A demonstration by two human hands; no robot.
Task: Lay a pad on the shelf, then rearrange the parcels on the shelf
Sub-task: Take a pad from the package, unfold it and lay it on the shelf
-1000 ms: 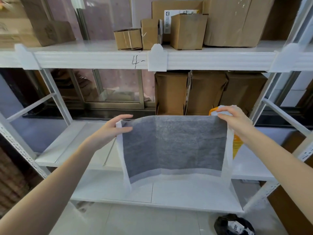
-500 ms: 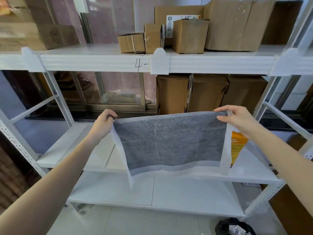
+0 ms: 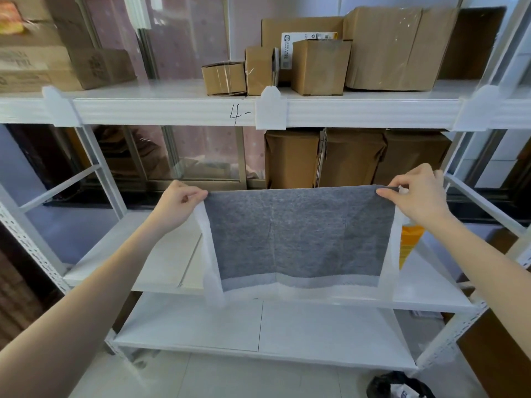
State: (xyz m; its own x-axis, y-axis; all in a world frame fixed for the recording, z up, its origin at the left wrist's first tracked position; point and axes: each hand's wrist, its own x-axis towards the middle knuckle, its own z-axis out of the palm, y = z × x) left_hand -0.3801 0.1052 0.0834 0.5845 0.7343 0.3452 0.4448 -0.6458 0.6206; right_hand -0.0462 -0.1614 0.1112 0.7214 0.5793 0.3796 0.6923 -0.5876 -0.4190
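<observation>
**Pad held up in front of shelf, not laid yet**

White metal shelf unit [image 3: 344, 112] fills the view. Its upper board runs well above both hands and has "4-" handwritten on the front rail.

Middle board [image 3: 161, 262] sits below and behind the hands. It's bare on the left-hand side.

Three tall brown parcels [image 3: 353, 156] stand side by side on that middle board, directly behind and above the gap between the hands, closer to the right hand.

Top board, well above the right hand: one large parcel [image 3: 399, 48], a labelled box [image 3: 301, 33] behind, two medium boxes [image 3: 319, 67] in front, and a small taped box [image 3: 224, 78] at the left end of the row. More cartons [image 3: 66, 67] far above the left hand.

Grey pad [image 3: 298, 237] with white borders hangs vertically between the two hands, stretched flat. The bottom edge dangles at about the front lip of the middle board; can't tell whether it touches.

Left hand [image 3: 179, 202]: pinched on the pad's top left corner, thumb and fingers closed on the edge.

Right hand [image 3: 416, 195]: pinched on the top right corner, same grip, slightly higher.

Orange-yellow packet [image 3: 409, 242] just below the right hand, partly hidden by the pad's white border.

Black bag [image 3: 399, 386] on the floor, far below the right forearm.
</observation>
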